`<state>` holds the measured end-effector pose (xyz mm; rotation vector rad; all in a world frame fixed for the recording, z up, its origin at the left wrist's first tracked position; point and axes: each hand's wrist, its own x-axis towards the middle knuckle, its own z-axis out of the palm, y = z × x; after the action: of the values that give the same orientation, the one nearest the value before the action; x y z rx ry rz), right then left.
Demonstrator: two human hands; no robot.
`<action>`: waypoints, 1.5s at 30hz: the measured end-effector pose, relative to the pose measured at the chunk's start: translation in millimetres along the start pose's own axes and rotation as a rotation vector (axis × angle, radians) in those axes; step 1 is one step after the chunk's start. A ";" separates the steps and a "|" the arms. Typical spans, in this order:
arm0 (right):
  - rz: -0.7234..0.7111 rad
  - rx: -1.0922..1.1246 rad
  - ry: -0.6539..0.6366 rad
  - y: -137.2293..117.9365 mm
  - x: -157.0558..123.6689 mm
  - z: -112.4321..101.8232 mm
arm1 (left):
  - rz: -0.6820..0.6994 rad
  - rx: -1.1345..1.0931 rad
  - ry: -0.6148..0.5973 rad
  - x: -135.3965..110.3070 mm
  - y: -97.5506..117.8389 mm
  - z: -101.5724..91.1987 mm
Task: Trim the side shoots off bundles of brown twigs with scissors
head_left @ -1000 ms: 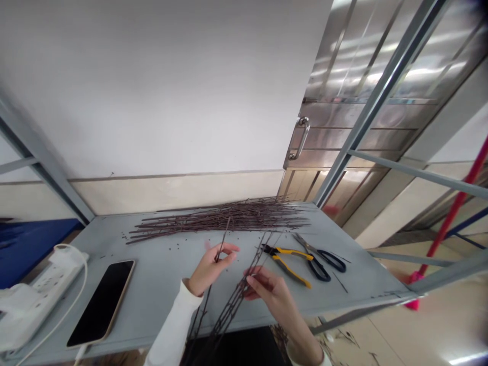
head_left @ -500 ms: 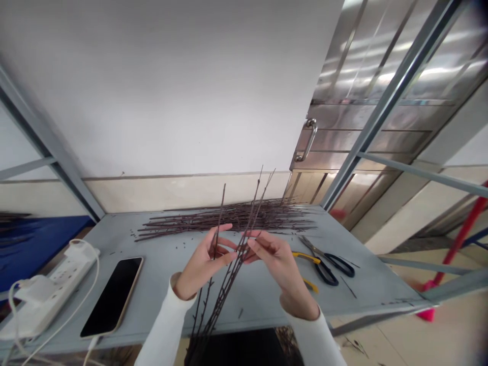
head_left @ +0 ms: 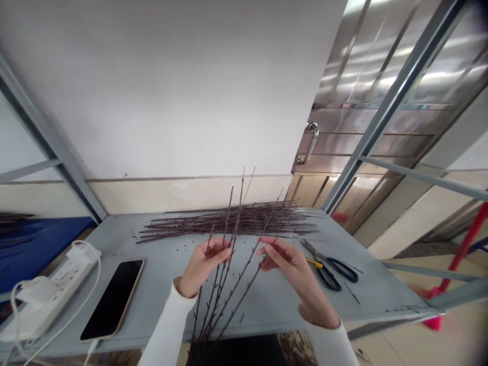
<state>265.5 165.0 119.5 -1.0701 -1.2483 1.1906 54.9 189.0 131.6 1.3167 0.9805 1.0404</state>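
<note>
My left hand [head_left: 201,264] is closed around several thin dark twigs [head_left: 219,277] that rise upright from below the table edge and fan out at the top. My right hand [head_left: 290,266] pinches one more twig [head_left: 244,287] of the same bunch, which leans to the right, apart from the others. Both hands hover above the grey table [head_left: 160,284], just in front of a long pile of cut twigs [head_left: 229,222] lying across its far side.
A black phone [head_left: 113,298] lies at the front left beside a white power strip [head_left: 46,295] with cables. Black-handled scissors [head_left: 333,267] and yellow-handled pliers [head_left: 313,262] lie to the right of my right hand. Metal frame posts [head_left: 385,107] flank the table.
Both hands rose from low over the table, and the twigs swung upright. Since half a second ago my hands have moved apart, the right drawing one twig away to the right.
</note>
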 end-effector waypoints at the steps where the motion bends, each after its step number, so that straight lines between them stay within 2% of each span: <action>1: 0.019 -0.019 -0.009 6.8 -1.4 -10.1 | -0.001 -0.012 -0.001 0.5 -1.4 0.6; 5: 0.018 -0.025 0.050 41.1 -4.4 -67.8 | -0.005 -0.019 -0.029 3.3 -5.5 4.7; 7: -0.012 -0.021 0.180 56.7 -5.3 -94.9 | -0.008 -0.007 -0.047 6.2 -7.9 7.1; 9: -0.016 -0.045 0.289 65.1 -6.6 -106.8 | -0.012 -0.013 -0.088 10.1 -12.4 10.1; 11: 0.005 -0.065 0.271 64.1 -7.6 -97.8 | -0.014 -0.034 -0.144 14.1 -18.7 14.6; 12: 0.019 -0.064 0.210 60.7 -7.5 -86.2 | -0.016 -0.047 -0.168 15.8 -22.0 17.5; 16: 0.044 0.067 -0.078 41.6 -0.9 -23.2 | -0.022 -0.058 -0.203 18.4 -30.0 29.7; 17: 0.039 0.118 -0.115 38.7 1.9 -9.9 | -0.019 -0.053 -0.199 18.2 -30.3 31.7; 19: 0.030 0.190 -0.104 37.4 7.1 8.7 | -0.005 -0.034 -0.182 17.6 -29.5 33.4; 21: 0.030 0.226 -0.027 40.9 10.1 16.7 | 0.003 -0.006 -0.143 17.3 -28.0 31.5; 25: 0.055 0.235 0.064 50.0 6.9 9.9 | -0.023 0.032 -0.038 17.9 -27.5 22.1; 28: 0.020 0.116 -0.063 54.0 -0.5 -14.7 | -0.034 0.026 -0.031 18.3 -29.1 17.5; 30: -0.025 -0.061 -0.208 59.3 -4.9 -43.3 | -0.041 0.007 -0.050 18.1 -29.8 17.0; 31: -0.054 -0.155 -0.221 63.8 -6.4 -61.0 | -0.046 -0.009 -0.056 17.9 -29.8 17.3; 32: -0.067 -0.291 -0.152 69.7 -7.4 -80.4 | -0.053 -0.026 -0.060 17.7 -29.6 17.6; 33: -0.075 -0.455 0.027 76.8 -7.9 -100.6 | -0.062 -0.041 -0.063 17.5 -29.4 18.0; 36: -0.055 -0.716 0.366 101.1 -8.3 -157.3 | -0.068 -0.050 -0.070 17.2 -29.2 18.2; 37: -0.060 -0.777 0.427 108.8 -8.9 -172.5 | -0.065 -0.048 -0.075 17.3 -29.6 18.2; 40: -0.071 -0.910 0.508 127.1 -12.9 -202.6 | -0.062 -0.064 -0.082 17.4 -31.9 18.9; 45: -0.066 -1.098 0.448 141.7 -18.6 -223.6 | -0.049 -0.094 -0.079 15.3 -32.7 22.0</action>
<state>481.1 171.8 -35.1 -1.9151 -1.5505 0.0832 81.2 198.5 99.9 1.2415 0.8900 0.9777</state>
